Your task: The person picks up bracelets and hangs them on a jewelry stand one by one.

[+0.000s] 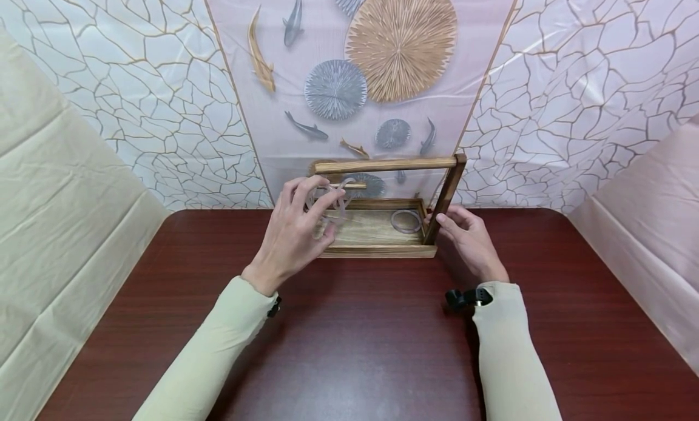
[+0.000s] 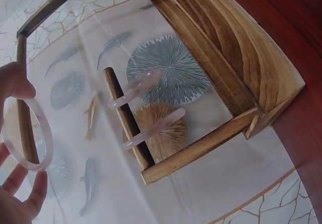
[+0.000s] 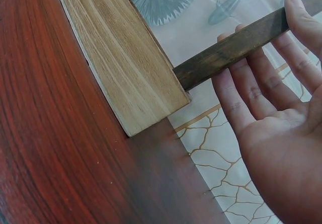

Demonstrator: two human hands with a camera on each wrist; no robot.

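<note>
A wooden bangle stand (image 1: 377, 252) has a tray base, a dark upright post (image 1: 449, 196) on the right and a long upper bar (image 1: 388, 165). My left hand (image 1: 300, 227) pinches a pale pink bangle (image 2: 49, 136) between thumb and fingers; in the left wrist view this ring overlaps the upper bar's free end. Two more pink bangles, one (image 2: 133, 90) beside another (image 2: 155, 128), hang on the short lower bar (image 2: 114, 85). Another bangle (image 1: 406, 230) lies in the tray. My right hand (image 1: 471, 238) grips the post, thumb on the near side, fingers behind.
The stand rests near the back edge of a dark red wooden table (image 1: 360, 336). Behind it hangs a patterned backdrop (image 1: 338, 136) with fish and round leaf shapes. Pale cloth walls (image 1: 65, 215) rise at both sides.
</note>
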